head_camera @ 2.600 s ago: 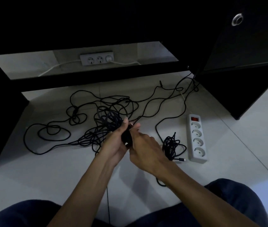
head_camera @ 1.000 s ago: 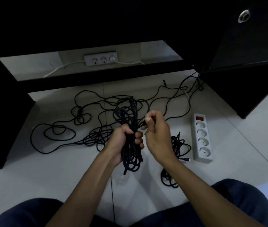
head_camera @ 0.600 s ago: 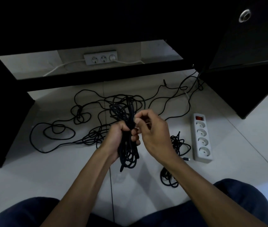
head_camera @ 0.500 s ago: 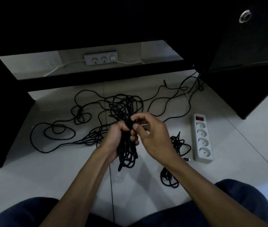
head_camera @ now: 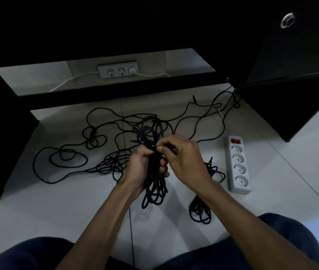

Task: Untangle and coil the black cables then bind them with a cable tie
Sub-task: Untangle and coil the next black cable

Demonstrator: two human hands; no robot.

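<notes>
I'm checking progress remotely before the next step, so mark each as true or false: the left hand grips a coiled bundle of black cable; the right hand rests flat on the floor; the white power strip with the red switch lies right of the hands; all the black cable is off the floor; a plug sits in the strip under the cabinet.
1. The left hand grips the coiled bundle: true.
2. The right hand rests flat on the floor: false; it is raised, pinching something thin at the bundle's top.
3. The white power strip lies right of the hands: true.
4. All black cable is off the floor: false; loose cable still sprawls on the tiles.
5. A plug sits in the far strip: true.
</notes>
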